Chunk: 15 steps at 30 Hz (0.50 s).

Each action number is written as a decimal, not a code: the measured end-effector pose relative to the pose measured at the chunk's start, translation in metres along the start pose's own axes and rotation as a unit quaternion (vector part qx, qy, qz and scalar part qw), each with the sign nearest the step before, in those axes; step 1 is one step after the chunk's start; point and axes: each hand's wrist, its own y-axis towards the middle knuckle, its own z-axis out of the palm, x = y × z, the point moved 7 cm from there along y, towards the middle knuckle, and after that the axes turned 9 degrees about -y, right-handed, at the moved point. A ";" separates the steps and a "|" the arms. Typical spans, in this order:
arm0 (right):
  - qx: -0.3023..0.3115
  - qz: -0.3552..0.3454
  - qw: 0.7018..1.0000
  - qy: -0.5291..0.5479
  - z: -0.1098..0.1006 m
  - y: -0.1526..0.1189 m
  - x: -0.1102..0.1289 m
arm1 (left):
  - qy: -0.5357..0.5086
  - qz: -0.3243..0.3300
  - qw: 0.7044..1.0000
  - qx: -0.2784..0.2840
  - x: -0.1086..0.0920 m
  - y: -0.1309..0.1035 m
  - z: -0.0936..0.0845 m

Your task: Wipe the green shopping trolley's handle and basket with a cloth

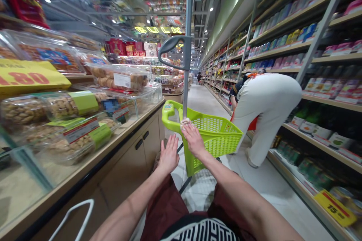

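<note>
Pale wood shelving (339,104), stocked with bottles, cans and cartons, lines the right of the aisle; a person in white trousers (267,94) bends beside it. Opposite stands the glass-edged desk (124,173), which carries clear plastic boxes of nuts and biscuits (121,77). Between them, before the seated wearer, is the lime-green basket cart (210,145), its grey pole (186,86) upright and fitted with a grey loop (186,54). The right hand (195,140) reaches the cart's near rim, fingers close together and bearing on a crumpled whitish tissue (186,121) at the pole's foot. The left hand (169,157) hangs near the rim, apart from it, fingers extended, slightly parted and gripping nothing. Progress: tissue and rim appear to have met; how much surface is covered, and how much remains, cannot be told.
</note>
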 end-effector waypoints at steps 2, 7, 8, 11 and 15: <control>0.042 -0.019 0.999 -0.006 0.017 -0.021 0.006 | 0.000 0.006 1.000 0.007 -0.002 -0.003 0.004; 0.145 -0.031 0.989 0.008 0.048 -0.088 0.017 | 0.001 0.002 1.000 0.026 0.006 -0.012 0.011; 0.151 -0.029 0.988 0.011 0.047 -0.093 0.018 | 0.002 -0.002 1.000 0.026 0.008 -0.013 0.011; 0.098 -0.009 0.995 0.025 0.026 -0.073 0.013 | 0.006 -0.011 1.000 0.019 0.012 -0.010 0.008; -0.014 0.030 0.999 0.026 -0.005 -0.017 -0.002 | 0.008 -0.015 1.000 0.010 0.007 0.001 0.001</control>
